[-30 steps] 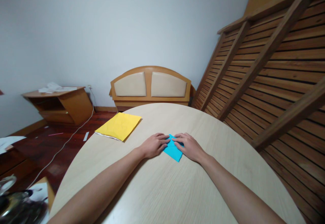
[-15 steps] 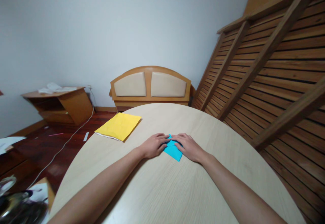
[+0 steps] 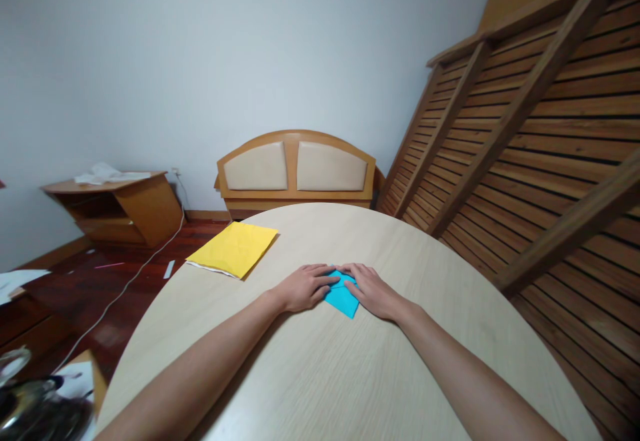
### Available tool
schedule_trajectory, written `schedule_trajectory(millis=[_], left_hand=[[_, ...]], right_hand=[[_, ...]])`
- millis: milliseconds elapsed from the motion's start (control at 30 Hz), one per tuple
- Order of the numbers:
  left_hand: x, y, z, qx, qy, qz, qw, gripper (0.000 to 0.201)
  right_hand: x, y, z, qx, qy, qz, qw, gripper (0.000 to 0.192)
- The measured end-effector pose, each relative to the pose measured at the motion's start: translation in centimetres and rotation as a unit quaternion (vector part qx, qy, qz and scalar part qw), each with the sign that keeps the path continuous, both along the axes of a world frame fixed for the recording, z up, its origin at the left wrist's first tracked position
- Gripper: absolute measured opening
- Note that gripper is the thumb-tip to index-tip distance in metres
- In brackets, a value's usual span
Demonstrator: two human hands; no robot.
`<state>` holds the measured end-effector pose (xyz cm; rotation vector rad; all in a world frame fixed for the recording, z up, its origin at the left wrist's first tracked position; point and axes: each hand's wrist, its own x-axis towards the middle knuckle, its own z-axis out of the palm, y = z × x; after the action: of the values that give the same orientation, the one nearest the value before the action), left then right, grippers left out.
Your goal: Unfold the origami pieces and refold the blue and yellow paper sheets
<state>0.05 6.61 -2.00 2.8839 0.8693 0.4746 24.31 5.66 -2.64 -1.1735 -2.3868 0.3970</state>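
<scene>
Folded blue paper lay flat on the round table, near its middle and well apart from the yellow sheet at the far left rim. Lower corner pointed toward the near edge and slightly right; long axis seemingly ran from that corner up toward the fingertips, though only the lower part was exposed. Upper part and both side edges hidden under the hands, so overall outline not determinable.

Left hand pressed palm-down on the paper's left portion, fingers extended toward the centre, forearm stretched diagonally from the lower left. Right hand mirrored it on the right portion, palm-down, fingers flattened and directed inward, forearm entering from the lower right. Fingertips of both met or nearly met above the paper's top. Neither hand curled around anything: both flat and spread, pinning the paper to the surface rather than clasping it. Thumbs mostly concealed beneath the palms.

Beyond the table: padded wooden headboard against the wall, slatted wooden frame leaning at right, low wooden cabinet at left. Dark, blurred object cut off at the lower left corner, not identifiable.
</scene>
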Motion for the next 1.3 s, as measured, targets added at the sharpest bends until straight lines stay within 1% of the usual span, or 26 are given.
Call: schedule_trajectory(millis=[100,300,500,567,733,967,1167,1300], left_hand=[[0.0,0.0,0.0,0.004,0.012,0.0,1.0,0.04],[0.0,-0.1,0.2,0.01,0.026,-0.001,1.0,0.041],[0.1,-0.1,0.4,0.006,0.03,-0.04,0.999,0.045],[0.2,0.0,0.5,0.005,0.033,-0.043,0.999,0.045],[0.3,-0.1,0.6,0.012,0.032,-0.041,0.999,0.041],[0.7,-1.0,1.3,0.026,0.05,-0.018,0.998,0.044],[0.8,-1.3,1.5,0.024,0.045,-0.017,0.999,0.046],[0.8,-1.3,1.4,0.012,0.039,-0.024,0.999,0.046]], right_hand=[[-0.1,0.0,-0.1,-0.002,0.016,-0.008,1.0,0.035],[-0.2,0.1,-0.3,0.015,0.038,-0.054,0.998,0.03],[-0.4,0.2,-0.1,0.026,0.057,-0.058,0.996,0.021],[-0.3,0.3,-0.2,0.032,0.059,-0.076,0.995,0.02],[-0.2,0.6,-0.5,0.04,0.042,-0.147,0.987,0.018],[0.2,0.7,-0.5,0.05,0.012,-0.203,0.978,0.024],[0.4,0.8,-0.7,0.046,0.006,-0.23,0.972,0.04],[0.6,1.2,-1.0,0.035,-0.014,-0.266,0.963,0.046]])
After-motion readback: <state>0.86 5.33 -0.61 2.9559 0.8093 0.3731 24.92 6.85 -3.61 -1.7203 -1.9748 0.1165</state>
